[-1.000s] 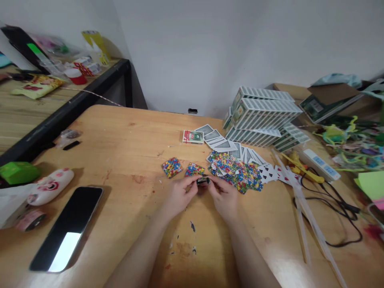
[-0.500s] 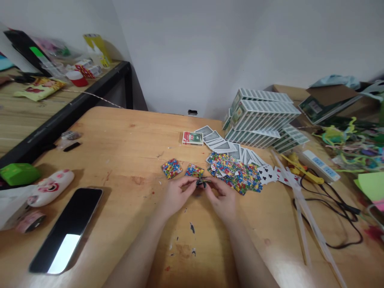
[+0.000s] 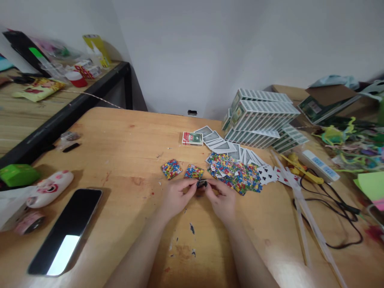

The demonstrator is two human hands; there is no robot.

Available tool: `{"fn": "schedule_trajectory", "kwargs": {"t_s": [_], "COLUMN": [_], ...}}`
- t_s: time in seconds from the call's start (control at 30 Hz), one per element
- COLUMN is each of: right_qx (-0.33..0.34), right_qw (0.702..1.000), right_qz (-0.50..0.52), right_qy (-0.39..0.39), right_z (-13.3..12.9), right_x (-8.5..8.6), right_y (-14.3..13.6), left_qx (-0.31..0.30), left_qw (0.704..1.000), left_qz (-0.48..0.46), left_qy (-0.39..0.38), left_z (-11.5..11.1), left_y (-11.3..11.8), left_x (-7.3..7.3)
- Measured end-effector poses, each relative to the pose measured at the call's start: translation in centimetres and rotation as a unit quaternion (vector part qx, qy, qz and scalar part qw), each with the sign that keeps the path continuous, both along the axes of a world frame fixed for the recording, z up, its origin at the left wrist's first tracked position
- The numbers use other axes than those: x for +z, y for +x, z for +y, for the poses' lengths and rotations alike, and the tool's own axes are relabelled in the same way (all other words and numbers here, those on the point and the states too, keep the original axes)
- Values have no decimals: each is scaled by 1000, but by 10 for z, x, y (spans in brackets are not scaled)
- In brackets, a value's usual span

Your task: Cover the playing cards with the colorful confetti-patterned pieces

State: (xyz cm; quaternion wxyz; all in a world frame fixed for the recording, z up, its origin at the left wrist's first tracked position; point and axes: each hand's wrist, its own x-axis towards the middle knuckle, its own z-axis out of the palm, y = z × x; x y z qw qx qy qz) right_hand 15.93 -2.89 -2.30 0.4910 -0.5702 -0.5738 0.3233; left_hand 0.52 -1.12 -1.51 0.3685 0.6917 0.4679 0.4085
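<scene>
Close to the middle of the table, the fingertips of my left hand (image 3: 179, 196) and my right hand (image 3: 222, 198) pinch a small, thin, dark-looking piece (image 3: 202, 183) between them. Its kind is hard to make out, as the fingers cover most of it. Just beyond the fingers lies a square with a bright multicoloured print (image 3: 194, 171). A similar printed square (image 3: 171, 169) rests to the left of it. Right of my right hand spreads a heap of the same colourful squares (image 3: 237, 172), with a few white playing-card faces among them.
Behind the heap lie fanned playing cards (image 3: 223, 146) and a card box (image 3: 192, 138). Stacked card boxes (image 3: 264, 114) stand at the back right. A power strip (image 3: 321, 165), black cable (image 3: 330, 218) and clear plastic strips (image 3: 309, 216) lie right; a phone (image 3: 67, 228) lies left.
Both hands stay in nearly the same place. The small piece between my fingertips has turned slightly, and the fingertips have shifted a little.
</scene>
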Motion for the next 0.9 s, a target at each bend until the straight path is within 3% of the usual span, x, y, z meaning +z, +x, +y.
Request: {"fn": "schedule_trajectory", "kwargs": {"t_s": [0.4,0.6,0.9], "right_qx": [10,6,16], "right_qw": [999,999,1000], "right_qz": [-29,-32,9], "right_qy": [29,21,3], "right_z": [1,1,1], "right_x": [-1,-2,0], "right_y": [2,2,1], "left_qx": [-4,-8,-17], "left_qw": [999,1000,998], "left_qz": [5,15,56], "left_qy": [32,11,12], "left_z": [1,0,1], "left_y": [-1,-1,-4], "left_x": [-2,-2,1]}}
